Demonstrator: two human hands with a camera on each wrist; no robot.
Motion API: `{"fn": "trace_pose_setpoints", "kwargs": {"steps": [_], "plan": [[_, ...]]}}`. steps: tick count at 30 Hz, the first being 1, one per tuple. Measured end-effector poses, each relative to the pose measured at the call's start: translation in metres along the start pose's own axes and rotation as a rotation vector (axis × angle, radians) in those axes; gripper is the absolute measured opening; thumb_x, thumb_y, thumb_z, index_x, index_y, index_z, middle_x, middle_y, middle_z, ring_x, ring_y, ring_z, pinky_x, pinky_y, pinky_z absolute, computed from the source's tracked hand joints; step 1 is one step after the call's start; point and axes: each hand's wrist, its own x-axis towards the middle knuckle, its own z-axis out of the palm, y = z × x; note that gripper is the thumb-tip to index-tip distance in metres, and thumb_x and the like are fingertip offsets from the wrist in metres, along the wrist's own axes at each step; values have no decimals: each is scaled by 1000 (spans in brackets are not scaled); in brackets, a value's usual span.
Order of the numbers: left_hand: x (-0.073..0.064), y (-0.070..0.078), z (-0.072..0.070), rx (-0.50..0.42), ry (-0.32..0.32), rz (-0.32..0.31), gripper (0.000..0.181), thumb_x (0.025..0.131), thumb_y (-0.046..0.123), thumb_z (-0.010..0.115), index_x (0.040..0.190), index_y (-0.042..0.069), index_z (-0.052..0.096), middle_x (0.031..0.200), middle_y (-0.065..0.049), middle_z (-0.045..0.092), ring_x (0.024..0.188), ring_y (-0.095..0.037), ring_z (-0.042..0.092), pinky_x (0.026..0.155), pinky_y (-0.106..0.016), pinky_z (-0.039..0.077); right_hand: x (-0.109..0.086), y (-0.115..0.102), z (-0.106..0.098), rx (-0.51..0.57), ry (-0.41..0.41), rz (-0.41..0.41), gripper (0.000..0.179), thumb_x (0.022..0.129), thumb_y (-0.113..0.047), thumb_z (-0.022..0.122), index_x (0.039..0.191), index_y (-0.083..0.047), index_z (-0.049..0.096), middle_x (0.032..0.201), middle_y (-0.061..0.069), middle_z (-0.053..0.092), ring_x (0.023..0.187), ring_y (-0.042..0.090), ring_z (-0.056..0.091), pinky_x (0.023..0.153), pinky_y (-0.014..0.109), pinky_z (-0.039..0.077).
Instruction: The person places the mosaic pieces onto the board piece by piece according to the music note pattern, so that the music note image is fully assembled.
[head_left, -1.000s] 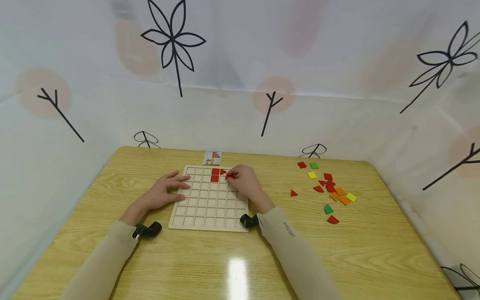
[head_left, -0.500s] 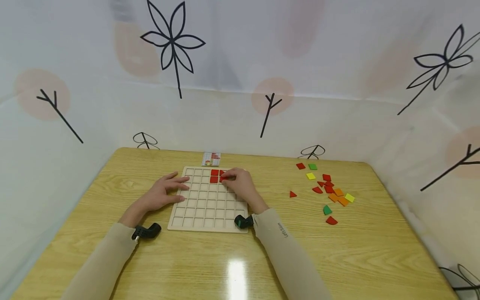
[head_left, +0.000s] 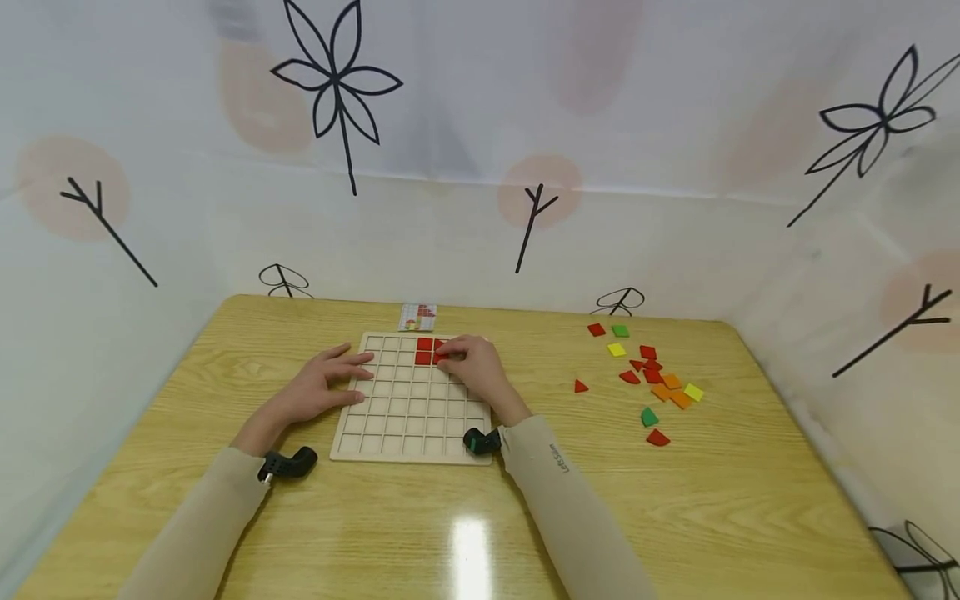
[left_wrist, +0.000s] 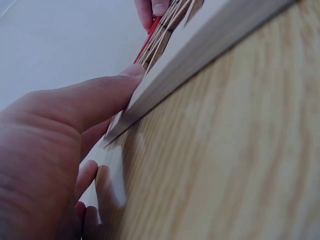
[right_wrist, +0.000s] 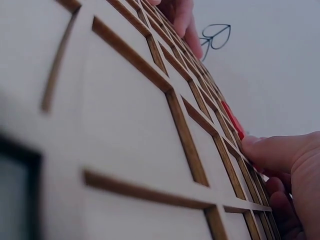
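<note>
A wooden grid board (head_left: 393,407) lies on the table with two red square tiles (head_left: 423,344) in its upper cells, one below the other. To their right, a red triangle tile (head_left: 439,343) shows partly beside the fingers. My right hand (head_left: 482,372) pinches another red tile (head_left: 438,357) at the cell just below that triangle; its shape is mostly hidden by thumb and fingers. Spread out, the fingers of my left hand (head_left: 318,388) lie over the board's left edge, and in the left wrist view the thumb (left_wrist: 102,97) touches the board's side.
A small printed pattern card (head_left: 417,317) lies just beyond the board. On the right of the table are scattered several tiles: red ones such as a quarter circle (head_left: 657,437) and a lone triangle (head_left: 581,386), orange squares (head_left: 671,381), yellow squares (head_left: 617,349) and green pieces (head_left: 649,417).
My right hand has moved slightly left with the red tile, from beyond the triangle to the cell beside the lower red square. The left hand stays at the board's edge.
</note>
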Motion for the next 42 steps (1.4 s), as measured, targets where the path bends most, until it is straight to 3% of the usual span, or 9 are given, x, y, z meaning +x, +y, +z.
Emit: {"fn": "trace_pose_setpoints", "kwargs": {"steps": [14, 19, 21, 23, 35, 39, 42], "plan": [[0, -2, 1, -10, 5, 2, 34, 87, 21, 79, 120, 14, 73, 149, -10, 49, 146, -43, 19, 113, -68, 14, -1, -1, -1, -9, -6, -6, 19, 90, -16, 77, 108, -12, 79, 120, 5, 68, 111, 26, 60, 97, 42, 48], [0, -2, 1, -13, 6, 4, 35, 87, 21, 79, 121, 14, 73, 149, -10, 49, 147, -43, 19, 112, -68, 14, 0, 0, 0, -29, -11, 5, 17, 90, -17, 76, 106, -12, 79, 121, 4, 68, 117, 26, 59, 119, 45, 24], [0, -2, 1, -16, 7, 6, 35, 87, 21, 79, 121, 14, 73, 149, -11, 50, 146, -44, 19, 112, -68, 14, 0, 0, 0, -34, -12, 7, 16, 90, -17, 76, 105, -11, 79, 121, 4, 68, 120, 26, 57, 121, 45, 14], [0, -2, 1, -19, 7, 7, 35, 87, 20, 79, 121, 14, 73, 148, -11, 50, 146, -44, 19, 112, -68, 14, 1, 0, 0, -34, -11, 8, 16, 90, -16, 76, 105, -11, 79, 121, 4, 68, 120, 27, 57, 122, 45, 13], [-2, 0, 0, -6, 3, -6, 34, 88, 21, 78, 121, 14, 73, 149, -11, 49, 146, -44, 18, 112, -68, 14, 0, -3, 0, -27, -12, 7, 15, 91, -15, 75, 104, -11, 79, 121, 4, 68, 117, 27, 59, 121, 47, 13], [-1, 2, -1, 2, 1, -2, 34, 88, 21, 77, 121, 13, 72, 149, -11, 49, 146, -44, 19, 112, -68, 15, 0, -3, -1, -26, -16, 7, 16, 91, -15, 75, 105, -11, 79, 123, 5, 67, 117, 27, 59, 119, 48, 23], [-1, 3, -1, 7, 2, 0, 35, 88, 20, 78, 121, 12, 72, 149, -12, 49, 146, -44, 19, 113, -67, 15, 0, -3, -2, 7, -24, 16, 15, 91, -16, 75, 105, -13, 79, 122, 4, 67, 111, 25, 61, 106, 46, 43]]}}
